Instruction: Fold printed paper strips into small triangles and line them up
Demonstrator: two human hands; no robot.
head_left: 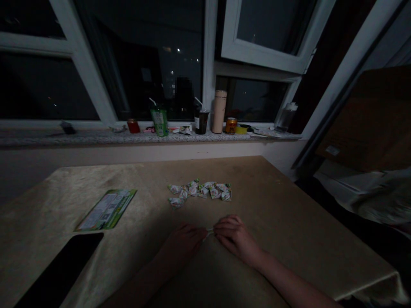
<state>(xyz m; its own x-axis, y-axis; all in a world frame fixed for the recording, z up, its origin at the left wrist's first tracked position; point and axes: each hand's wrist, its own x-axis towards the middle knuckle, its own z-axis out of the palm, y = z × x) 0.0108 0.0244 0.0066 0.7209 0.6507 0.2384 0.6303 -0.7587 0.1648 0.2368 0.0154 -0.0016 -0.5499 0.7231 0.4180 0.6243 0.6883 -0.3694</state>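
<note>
My left hand [190, 236] and my right hand [236, 238] meet low over the tablecloth, fingers drawn together in a pinch. Between their fingertips shows a small whitish strip [209, 231], perhaps paper or wrapper; most of it is hidden by the fingers. Both hands appear to grip it, one at each end. Just beyond them lies a loose group of several small white-and-green packets [193, 189], roughly triangular, some touching each other. The light is dim, so fine detail is lost.
A green-and-white printed packet [107, 210] lies at the left, above a long black object [61, 269]. The table [276, 214] has a beige cloth. On the windowsill stand a green cup [159, 121], a dark cup [201, 122], a pink flask [219, 112] and an orange can [231, 125].
</note>
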